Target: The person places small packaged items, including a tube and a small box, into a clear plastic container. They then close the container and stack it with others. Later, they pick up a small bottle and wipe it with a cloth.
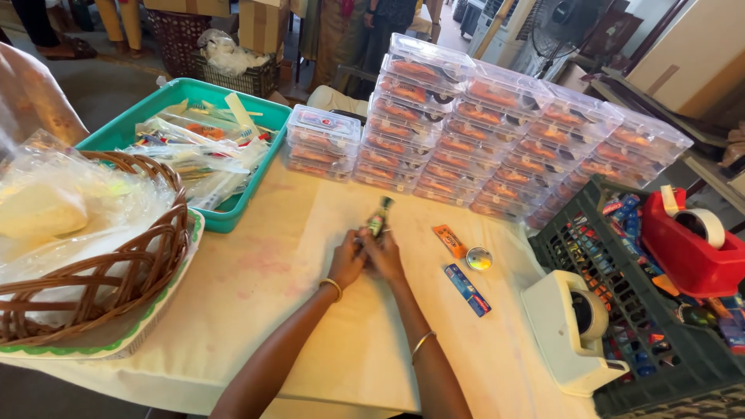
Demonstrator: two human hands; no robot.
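Cream cloth covered the worktop [256, 287], and people stood far behind it. We held a small dark bottle [379, 216] up in the middle, with both hands pressed close around its lower part. Our left hand [348, 260] and our right hand [382, 256] touched each other, fingers curled and pinching the bottle. It looked light, hard and smooth, so we think it could slip; the fat lower part seemed the best place to grip. Just beside our right hand lay an orange tube [450, 240], a round shiny lid [479, 258] and a blue packet [467, 289]. Farther off sat stacked clear boxes [497, 132], a green tray [225, 219] and a basket [116, 271].
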